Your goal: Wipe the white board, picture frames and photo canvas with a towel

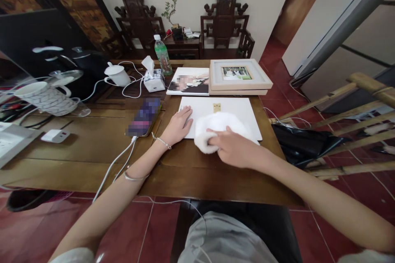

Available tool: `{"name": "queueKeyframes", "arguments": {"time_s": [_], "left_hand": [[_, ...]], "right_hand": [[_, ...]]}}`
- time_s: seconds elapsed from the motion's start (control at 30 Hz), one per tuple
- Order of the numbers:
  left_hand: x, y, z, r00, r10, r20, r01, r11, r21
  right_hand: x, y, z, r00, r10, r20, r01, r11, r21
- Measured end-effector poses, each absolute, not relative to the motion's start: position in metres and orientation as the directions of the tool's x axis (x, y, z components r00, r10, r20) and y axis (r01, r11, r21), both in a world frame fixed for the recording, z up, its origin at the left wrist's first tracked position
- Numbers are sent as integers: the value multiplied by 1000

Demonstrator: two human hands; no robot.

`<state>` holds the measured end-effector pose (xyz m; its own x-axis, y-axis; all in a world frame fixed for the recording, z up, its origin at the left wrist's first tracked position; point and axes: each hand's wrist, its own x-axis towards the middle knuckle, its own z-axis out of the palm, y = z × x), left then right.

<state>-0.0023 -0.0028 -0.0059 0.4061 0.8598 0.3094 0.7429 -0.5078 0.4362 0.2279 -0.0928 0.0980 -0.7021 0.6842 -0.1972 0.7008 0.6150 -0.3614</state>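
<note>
A white flat panel (236, 104) lies on the wooden table in front of me, with a small gold-coloured plate (217, 108) near its far edge. My left hand (179, 125) rests on the panel's left side, its fingers stretched out. Bunched over the panel's near right part is a fluffy white cloth (226, 121). My right hand (231, 146) grips this cloth, with the index finger extended along it and other fingertips hidden in its folds. Part of the panel is covered by the cloth.
Behind the panel lie a photo panel (193, 81) and stacked frames (265, 80). To the left are a phone (144, 117) on a cable, a tissue box (154, 81), a green-labelled bottle (162, 54), a lidded cup (119, 74) and a power strip (12, 139).
</note>
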Motion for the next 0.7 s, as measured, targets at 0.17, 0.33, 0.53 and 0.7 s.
{"name": "queueKeyframes", "arguments": {"time_s": [0.17, 0.33, 0.53, 0.7], "left_hand": [[-2, -2, -7, 403, 863, 305, 745, -503, 439], [-3, -1, -7, 411, 857, 311, 737, -513, 440], [-4, -1, -9, 425, 854, 299, 739, -519, 429], [-5, -1, -11, 424, 852, 306, 734, -522, 434]], "right_hand": [[225, -14, 95, -653, 744, -138, 742, 592, -315], [206, 14, 72, -533, 844, -53, 832, 512, -212], [189, -59, 57, -605, 794, -57, 796, 601, -73], [203, -115, 78, -727, 677, -114, 683, 697, -217]]}}
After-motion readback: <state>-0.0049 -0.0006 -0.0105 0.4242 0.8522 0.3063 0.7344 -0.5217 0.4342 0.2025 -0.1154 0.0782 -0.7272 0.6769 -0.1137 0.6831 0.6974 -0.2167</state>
